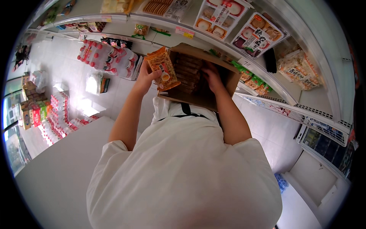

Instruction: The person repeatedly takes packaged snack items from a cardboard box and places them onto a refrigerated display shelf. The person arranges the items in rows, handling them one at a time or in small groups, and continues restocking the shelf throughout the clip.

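Observation:
My left hand (pixel 146 78) holds an orange-edged plastic packet of crunchy snack (pixel 163 68), thumb on its front, over the left side of an open cardboard box (pixel 188 98). Inside the box, a row of dark brown packets (pixel 187 71) stands packed side by side. My right hand (pixel 212 75) reaches into the box at the right end of that row; its fingertips are in shadow, so whether they grip a packet cannot be told. The box is close against my waist, just below the shelf edge.
Store shelves (pixel 160 21) curve across the top and right, bearing trays of pastries (pixel 220 18), snack bags (pixel 298 70) and green-topped packets (pixel 254 81). Shrink-wrapped bottles (pixel 107 58) stand on the floor to the left, near a small carton (pixel 105 85). More bottle packs (pixel 58 114) are farther left.

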A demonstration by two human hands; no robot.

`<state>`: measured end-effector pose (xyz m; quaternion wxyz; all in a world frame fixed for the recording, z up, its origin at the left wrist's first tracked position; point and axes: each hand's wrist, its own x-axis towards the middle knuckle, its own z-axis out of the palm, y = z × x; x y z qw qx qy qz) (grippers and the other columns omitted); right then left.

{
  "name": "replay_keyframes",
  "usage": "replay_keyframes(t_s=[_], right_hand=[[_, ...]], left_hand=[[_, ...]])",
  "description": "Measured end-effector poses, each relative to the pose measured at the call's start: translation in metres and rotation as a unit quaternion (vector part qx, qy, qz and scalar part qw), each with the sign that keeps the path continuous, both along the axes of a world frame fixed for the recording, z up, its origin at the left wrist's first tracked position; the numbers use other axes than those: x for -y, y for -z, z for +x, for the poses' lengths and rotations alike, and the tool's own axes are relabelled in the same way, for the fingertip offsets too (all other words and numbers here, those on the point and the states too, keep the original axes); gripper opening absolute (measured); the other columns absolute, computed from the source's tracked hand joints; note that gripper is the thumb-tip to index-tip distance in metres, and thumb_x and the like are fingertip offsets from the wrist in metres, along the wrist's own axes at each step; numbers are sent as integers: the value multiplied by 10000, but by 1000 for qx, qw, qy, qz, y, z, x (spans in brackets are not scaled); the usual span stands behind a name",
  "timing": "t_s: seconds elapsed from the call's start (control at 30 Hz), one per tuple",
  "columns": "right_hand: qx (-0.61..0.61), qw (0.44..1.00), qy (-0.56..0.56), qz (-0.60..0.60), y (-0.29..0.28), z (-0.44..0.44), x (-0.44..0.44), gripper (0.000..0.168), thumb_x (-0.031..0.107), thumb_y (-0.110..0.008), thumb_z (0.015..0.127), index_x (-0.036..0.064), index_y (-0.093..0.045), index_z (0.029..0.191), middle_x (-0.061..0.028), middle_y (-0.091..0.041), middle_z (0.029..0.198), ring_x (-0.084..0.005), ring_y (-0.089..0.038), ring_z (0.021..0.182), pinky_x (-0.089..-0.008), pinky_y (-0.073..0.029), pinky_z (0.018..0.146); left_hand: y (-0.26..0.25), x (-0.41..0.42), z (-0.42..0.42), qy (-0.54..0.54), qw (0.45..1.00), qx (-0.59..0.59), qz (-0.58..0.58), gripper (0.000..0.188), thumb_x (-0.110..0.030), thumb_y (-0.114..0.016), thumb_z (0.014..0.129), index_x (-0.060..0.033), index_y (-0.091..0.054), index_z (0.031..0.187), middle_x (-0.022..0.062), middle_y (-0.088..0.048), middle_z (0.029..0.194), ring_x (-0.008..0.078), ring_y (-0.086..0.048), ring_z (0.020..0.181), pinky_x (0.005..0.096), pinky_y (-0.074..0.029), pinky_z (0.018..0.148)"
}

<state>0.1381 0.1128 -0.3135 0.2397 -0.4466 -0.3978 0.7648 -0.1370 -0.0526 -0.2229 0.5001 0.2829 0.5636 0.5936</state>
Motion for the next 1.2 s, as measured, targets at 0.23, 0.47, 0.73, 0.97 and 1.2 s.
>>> replay_keyframes(t_s=[0.23, 0.47, 0.73, 0.97, 1.2], right_hand=[[34, 981, -58, 183, 17, -19, -3, 851, 169, -652, 860, 44, -290, 1620, -172, -448, 1577, -257, -445, 1407, -331, -384, 1098], [126, 972, -149, 132, 9, -25, -25, 791, 204, -666, 897, 14, -336, 1591, -191, -490, 1542, -306, -510, 1379, -349, -391, 1131], [87, 989, -100, 67, -59, 65, 47, 376, 48, -651, 943, -31, -614, 1308, -202, -656, 1293, -261, -665, 1144, -340, -537, 972], [169, 940, -75, 286, -144, 67, 80, 409, 93, -608, 985, -34, -561, 1372, -171, -608, 1376, -224, -625, 1213, -352, -514, 994], [233, 955, 2, 185, -85, 66, 73, 705, 314, -625, 985, -82, -371, 1511, -316, -520, 1446, -442, -505, 1364, -446, -410, 1131]], left_hand=[[6, -19, 26, -16, 998, 57, 12, 755, -120, -754, 805, -76, -385, 1462, 92, -551, 1386, 239, -557, 1289, 398, -440, 1104], [0, -22, 7, -10, 1000, 25, -13, 701, -119, -757, 803, -19, -414, 1407, 111, -592, 1312, 221, -575, 1220, 363, -434, 1076], [-40, 6, 35, -61, 997, 54, -10, 746, -53, -779, 788, -12, -385, 1421, 134, -598, 1297, 233, -619, 1175, 375, -505, 1030], [-35, -59, 123, 130, 981, -95, -111, 819, -110, -822, 769, 52, -341, 1411, 182, -599, 1292, 254, -618, 1178, 369, -519, 1003], [53, -122, 189, 204, 956, -137, -160, 861, -252, -836, 758, 107, -349, 1371, 251, -595, 1298, 304, -612, 1216, 375, -507, 1021]])
